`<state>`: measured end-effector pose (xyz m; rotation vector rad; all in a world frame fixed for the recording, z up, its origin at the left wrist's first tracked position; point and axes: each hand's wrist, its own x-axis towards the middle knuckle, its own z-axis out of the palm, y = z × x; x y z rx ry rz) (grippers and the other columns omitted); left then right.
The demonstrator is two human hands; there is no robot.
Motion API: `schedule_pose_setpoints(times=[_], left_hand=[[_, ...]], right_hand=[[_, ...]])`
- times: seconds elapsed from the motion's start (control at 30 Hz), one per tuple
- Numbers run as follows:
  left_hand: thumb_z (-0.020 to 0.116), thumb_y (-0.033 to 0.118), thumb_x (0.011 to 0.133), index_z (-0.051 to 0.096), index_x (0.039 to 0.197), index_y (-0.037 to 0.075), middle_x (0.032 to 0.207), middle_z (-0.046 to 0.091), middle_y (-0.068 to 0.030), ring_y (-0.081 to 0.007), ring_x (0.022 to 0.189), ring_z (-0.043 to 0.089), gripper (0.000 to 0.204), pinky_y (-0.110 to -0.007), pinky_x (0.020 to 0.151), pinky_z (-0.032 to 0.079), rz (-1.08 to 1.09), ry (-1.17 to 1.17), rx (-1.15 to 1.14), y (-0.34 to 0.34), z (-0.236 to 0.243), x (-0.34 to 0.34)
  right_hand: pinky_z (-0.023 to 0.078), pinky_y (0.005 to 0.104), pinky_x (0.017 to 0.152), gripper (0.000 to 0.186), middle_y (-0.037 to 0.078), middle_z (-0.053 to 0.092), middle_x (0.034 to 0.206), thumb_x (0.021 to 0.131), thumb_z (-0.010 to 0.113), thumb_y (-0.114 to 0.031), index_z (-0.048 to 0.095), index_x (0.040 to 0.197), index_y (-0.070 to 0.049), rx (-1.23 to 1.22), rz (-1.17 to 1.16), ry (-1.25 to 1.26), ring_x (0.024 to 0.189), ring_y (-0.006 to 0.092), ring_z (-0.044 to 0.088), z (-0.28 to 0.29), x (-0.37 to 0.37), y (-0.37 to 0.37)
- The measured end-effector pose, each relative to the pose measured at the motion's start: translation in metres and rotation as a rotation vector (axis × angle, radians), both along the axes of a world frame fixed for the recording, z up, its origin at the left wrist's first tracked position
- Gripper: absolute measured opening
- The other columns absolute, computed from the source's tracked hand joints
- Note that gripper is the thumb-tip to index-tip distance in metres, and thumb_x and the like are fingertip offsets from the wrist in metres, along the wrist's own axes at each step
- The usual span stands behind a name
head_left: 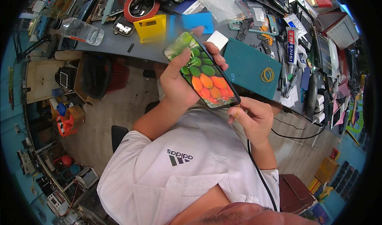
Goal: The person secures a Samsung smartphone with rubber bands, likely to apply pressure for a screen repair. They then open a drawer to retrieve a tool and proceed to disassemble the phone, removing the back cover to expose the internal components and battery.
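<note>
My left hand (pixel 177 77) grips a black smartphone (pixel 205 71) tilted over the front of the workbench, its lit screen showing green and orange fruit. My right hand (pixel 250 117) is closed at the phone's lower right corner, thumb and finger pinched on a thin yellowish item too small to make out. A black cable (pixel 254 165) runs down past that hand. Just beyond the phone lie a teal mat (pixel 248 61) with yellow rubber bands (pixel 267 75) on it and a small white rectangular object (pixel 217 40).
The grey bench (pixel 151 51) is crowded with phone parts, a yellow stand (pixel 150 29), red tape (pixel 141 9), a plastic bottle (pixel 81 30), tools and white chargers (pixel 318 105). Bins and boxes (pixel 69 119) stand at the left; a dark red case (pixel 296 193) sits at lower right.
</note>
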<state>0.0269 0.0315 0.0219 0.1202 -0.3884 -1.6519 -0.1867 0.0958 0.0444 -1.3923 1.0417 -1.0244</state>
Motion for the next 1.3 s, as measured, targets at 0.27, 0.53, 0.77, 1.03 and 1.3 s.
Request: schedule_pose_setpoints(times=[0.27,0.53,0.77,1.03,1.3], left_hand=[[0.058,0.042,0.103,0.036,0.165,0.016,0.118,0.057,-0.0172,-0.0315,0.11,0.061,0.07,-0.056,0.108,0.051,-0.073,0.068,-0.141,0.001,0.003,0.0],[0.059,0.045,0.102,0.037,0.163,0.008,0.115,0.057,-0.017,-0.0307,0.11,0.062,0.075,-0.062,0.117,0.045,-0.13,0.016,-0.298,-0.002,-0.015,0.002],[0.06,0.047,0.101,0.035,0.164,0.006,0.137,0.057,-0.0228,-0.0427,0.136,0.054,0.079,-0.065,0.122,0.036,-0.139,-0.158,-0.375,0.003,-0.021,0.001],[0.066,0.049,0.099,0.04,0.15,-0.019,0.139,0.056,-0.0448,-0.0522,0.134,0.059,0.089,-0.065,0.113,0.045,-0.28,-0.529,-0.409,0.007,-0.004,0.038],[0.077,0.027,0.084,0.07,0.129,-0.007,0.113,0.077,-0.0252,-0.0357,0.101,0.078,0.057,-0.039,0.089,0.06,-0.397,-1.211,-0.752,-0.011,0.038,0.038]], right_hand=[[0.054,0.0255,0.058,0.025,0.011,0.076,0.088,0.09,0.08,0.005,0.075,0.114,0.009,-0.013,-0.04,-0.115,0.065,0.0137,0.068,-0.001,0.007,-0.001],[0.052,0.0228,0.058,0.035,0.009,0.075,0.084,0.086,0.086,0.001,0.077,0.12,0.005,-0.107,-0.072,-0.048,0.063,0.0089,0.065,-0.005,0.009,0.0],[0.048,0.0215,0.054,0.024,0.009,0.076,0.083,0.091,0.081,0.0,0.078,0.114,0.006,-0.057,-0.17,-0.024,0.061,0.0084,0.065,0.014,-0.002,-0.007],[0.046,0.0235,0.054,0.023,0.011,0.077,0.083,0.087,0.082,-0.001,0.08,0.109,0.006,-0.152,-0.09,0.084,0.061,0.01,0.064,0.026,-0.053,-0.012],[0.046,0.0269,0.052,0.023,0.011,0.075,0.077,0.08,0.085,-0.005,0.081,0.102,0.001,-0.41,0.08,0.326,0.057,0.0173,0.065,0.037,-0.063,-0.018]])
